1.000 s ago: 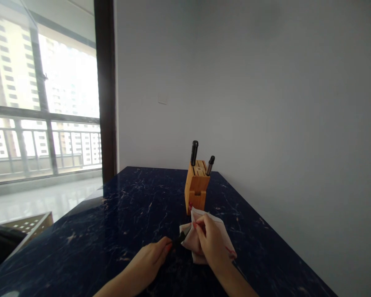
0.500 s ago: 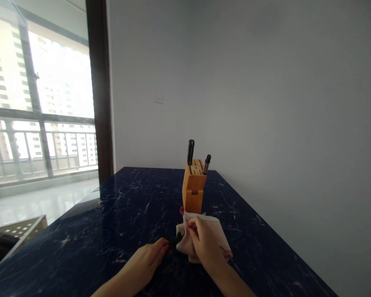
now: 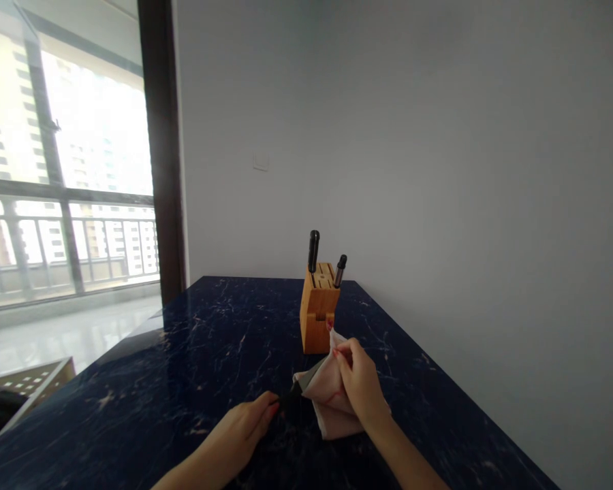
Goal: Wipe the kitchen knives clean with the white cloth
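Note:
My left hand point(image 3: 248, 425) is closed around the black handle of a knife point(image 3: 311, 373), whose blade points away to the upper right. Part of that blade is covered by a pale pink cloth point(image 3: 332, 381). With thumb and fingers, my right hand point(image 3: 358, 376) pinches the upper edge of the cloth, which hangs in folds against the blade. Just beyond stands a wooden knife block point(image 3: 321, 306). A black-handled knife point(image 3: 313, 252) and a second tool with a black and metal handle point(image 3: 340, 271) stick up from its slots.
The dark blue marbled table point(image 3: 225, 327) runs to the pale wall point(image 3: 413, 170). At the lower left stands a perforated beige container point(image 3: 45, 388) with something dark in it. A large window point(image 3: 66, 163) lies on the left.
My right hand has moved to the right and slightly up, drawing the cloth with it. More of the blade shows now. My left hand has stayed nearly still.

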`<state>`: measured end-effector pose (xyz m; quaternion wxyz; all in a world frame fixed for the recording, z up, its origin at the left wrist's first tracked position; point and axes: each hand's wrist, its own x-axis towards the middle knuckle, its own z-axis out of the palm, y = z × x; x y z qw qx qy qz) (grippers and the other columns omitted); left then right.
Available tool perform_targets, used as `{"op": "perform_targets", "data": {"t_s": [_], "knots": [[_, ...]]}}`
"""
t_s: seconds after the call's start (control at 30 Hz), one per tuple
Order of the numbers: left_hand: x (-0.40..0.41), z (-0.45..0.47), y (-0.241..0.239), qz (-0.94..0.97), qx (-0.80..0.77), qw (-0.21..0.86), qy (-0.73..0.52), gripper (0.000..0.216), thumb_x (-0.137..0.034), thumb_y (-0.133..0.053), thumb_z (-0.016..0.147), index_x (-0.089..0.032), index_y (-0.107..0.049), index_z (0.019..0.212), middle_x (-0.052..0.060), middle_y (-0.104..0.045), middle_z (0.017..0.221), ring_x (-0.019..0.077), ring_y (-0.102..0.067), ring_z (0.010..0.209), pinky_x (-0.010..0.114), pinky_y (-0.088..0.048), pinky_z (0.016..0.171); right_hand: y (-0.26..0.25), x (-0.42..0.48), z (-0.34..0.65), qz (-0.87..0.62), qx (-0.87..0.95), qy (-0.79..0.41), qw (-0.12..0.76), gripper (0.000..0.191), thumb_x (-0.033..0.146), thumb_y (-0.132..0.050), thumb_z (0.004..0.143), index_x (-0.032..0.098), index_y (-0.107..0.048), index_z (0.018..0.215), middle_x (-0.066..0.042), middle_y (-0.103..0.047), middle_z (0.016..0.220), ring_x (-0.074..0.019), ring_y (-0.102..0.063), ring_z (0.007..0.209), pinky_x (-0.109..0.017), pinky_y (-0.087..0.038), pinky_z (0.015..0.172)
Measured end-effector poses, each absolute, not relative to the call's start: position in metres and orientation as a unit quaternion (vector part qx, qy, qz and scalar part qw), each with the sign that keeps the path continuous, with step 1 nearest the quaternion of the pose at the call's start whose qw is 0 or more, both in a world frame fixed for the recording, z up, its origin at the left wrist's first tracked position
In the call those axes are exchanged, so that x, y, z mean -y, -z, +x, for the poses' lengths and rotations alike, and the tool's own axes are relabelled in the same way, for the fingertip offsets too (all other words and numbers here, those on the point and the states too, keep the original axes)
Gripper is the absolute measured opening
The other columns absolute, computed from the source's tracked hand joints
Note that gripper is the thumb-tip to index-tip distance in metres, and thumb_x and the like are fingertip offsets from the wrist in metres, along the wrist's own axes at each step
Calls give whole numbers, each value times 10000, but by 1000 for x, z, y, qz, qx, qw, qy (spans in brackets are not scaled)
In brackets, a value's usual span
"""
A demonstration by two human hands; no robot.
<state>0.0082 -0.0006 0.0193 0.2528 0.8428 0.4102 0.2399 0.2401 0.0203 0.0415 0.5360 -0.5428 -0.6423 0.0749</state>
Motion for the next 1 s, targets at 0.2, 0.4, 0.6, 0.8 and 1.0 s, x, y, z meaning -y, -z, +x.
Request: {"op": "perform_targets", "data": {"t_s": [0.2, 0.4, 0.6, 0.8, 1.0], "knots": [[-2, 10, -16, 830, -409, 279, -256, 337, -378, -231, 899, -210, -519, 854, -33, -528, 615, 109, -473, 549, 184, -332, 524, -42, -21, 245, -542, 637, -69, 544, 94, 261, -420, 796, 207, -480, 749, -21, -578, 728, -170, -555, 700, -283, -411, 662], [-8, 9, -9, 806, -426, 326, -251, 365, -408, -218, 896, -199, -484, 759, -60, -453, 518, 97, -436, 477, 188, -323, 499, -36, -22, 240, -564, 651, -20, 507, 82, 227, -432, 768, 207, -453, 691, -7, -540, 674, -161, -528, 644, -282, -396, 632], [-9, 11, -8, 789, -435, 338, -272, 396, -447, -200, 887, -196, -481, 763, -67, -391, 507, 98, -387, 464, 196, -301, 474, -42, -17, 238, -568, 643, -18, 513, 83, 229, -444, 764, 209, -449, 684, 3, -534, 649, -151, -523, 618, -272, -400, 606], [-6, 10, -15, 809, -428, 314, -253, 377, -418, -217, 891, -198, -500, 774, -52, -425, 548, 102, -394, 501, 191, -310, 495, -40, -10, 222, -541, 675, -91, 493, 87, 205, -463, 755, 216, -485, 671, 6, -567, 666, -159, -547, 648, -282, -423, 630], [-5, 10, -13, 824, -429, 285, -236, 351, -380, -228, 895, -200, -518, 813, -43, -447, 566, 103, -408, 508, 184, -308, 487, -27, -5, 205, -522, 705, -130, 463, 92, 159, -447, 758, 206, -476, 685, -3, -570, 691, -165, -548, 692, -283, -417, 640]]}}
